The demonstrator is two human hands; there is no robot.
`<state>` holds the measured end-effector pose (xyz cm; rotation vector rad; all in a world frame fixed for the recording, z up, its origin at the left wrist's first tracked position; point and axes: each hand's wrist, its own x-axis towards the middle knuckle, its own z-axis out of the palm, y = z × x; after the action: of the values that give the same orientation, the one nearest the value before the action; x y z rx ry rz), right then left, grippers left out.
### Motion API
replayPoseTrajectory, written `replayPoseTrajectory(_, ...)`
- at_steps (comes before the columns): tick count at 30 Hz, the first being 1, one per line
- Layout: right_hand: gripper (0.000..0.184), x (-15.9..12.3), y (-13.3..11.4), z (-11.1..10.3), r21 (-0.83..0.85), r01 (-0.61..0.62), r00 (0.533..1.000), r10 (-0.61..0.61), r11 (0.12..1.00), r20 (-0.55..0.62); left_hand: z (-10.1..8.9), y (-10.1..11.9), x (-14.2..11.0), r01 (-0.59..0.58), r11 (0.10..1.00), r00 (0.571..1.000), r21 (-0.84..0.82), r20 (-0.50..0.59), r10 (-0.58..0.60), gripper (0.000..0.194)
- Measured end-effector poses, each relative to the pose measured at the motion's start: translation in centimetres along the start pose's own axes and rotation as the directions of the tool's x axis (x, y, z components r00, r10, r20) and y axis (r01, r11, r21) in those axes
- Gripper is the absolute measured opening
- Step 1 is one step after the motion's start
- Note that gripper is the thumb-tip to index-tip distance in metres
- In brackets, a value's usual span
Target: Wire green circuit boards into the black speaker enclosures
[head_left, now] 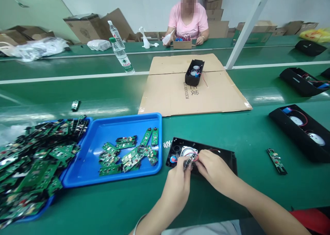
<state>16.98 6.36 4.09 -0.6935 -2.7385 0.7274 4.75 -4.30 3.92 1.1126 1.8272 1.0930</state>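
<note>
A black speaker housing (227, 156) lies open on the green table in front of me, with a round speaker and red wires inside. My left hand (177, 187) is closed in a pinch on a small circuit board (188, 162) held over the housing. My right hand (213, 168) is closed too, its fingertips on the red wires (195, 156) right beside that board. Both hands meet over the housing's left half.
A blue tray (90, 159) holds several green circuit boards; a second, heaped tray (31, 166) sits at the left. A loose board (277, 161), other black housings (299, 131), a cardboard sheet (206, 94), a water bottle (121, 52) and a seated person (189, 20) lie beyond.
</note>
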Motion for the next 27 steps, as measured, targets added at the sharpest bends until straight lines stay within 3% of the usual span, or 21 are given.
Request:
replayPoseTrajectory(8, 0.026, 0.0, 0.6, 0.6, -0.098, 0.119, 0.988, -0.127, 0.988, -0.084, -0.6, 0.5, 0.3, 0.016, 1.0, 0.999, 0.001, 0.043, -0.016, 0.018)
replayPoseTrajectory(15, 0.021, 0.4, 1.2, -0.1, 0.001, 0.146, 0.985, -0.145, 0.989, -0.09, -1.2, 0.4, 0.5, -0.019, 0.999, 0.992, -0.026, 0.123, 0.022, 0.02)
replayPoseTrajectory(22, 0.025, 0.9, 1.8, 0.5, -0.139, 0.279, 0.949, -0.295, 0.95, -0.113, -1.0, -0.1, 0.6, -0.009, 0.993, 0.994, -0.117, 0.107, 0.021, 0.018)
replayPoseTrajectory(27, 0.022, 0.7, 2.0, -0.2, -0.136, 0.247, 0.958, -0.263, 0.959, -0.113, -0.6, 0.3, 0.5, 0.005, 0.999, 0.998, -0.048, 0.07, -0.002, 0.017)
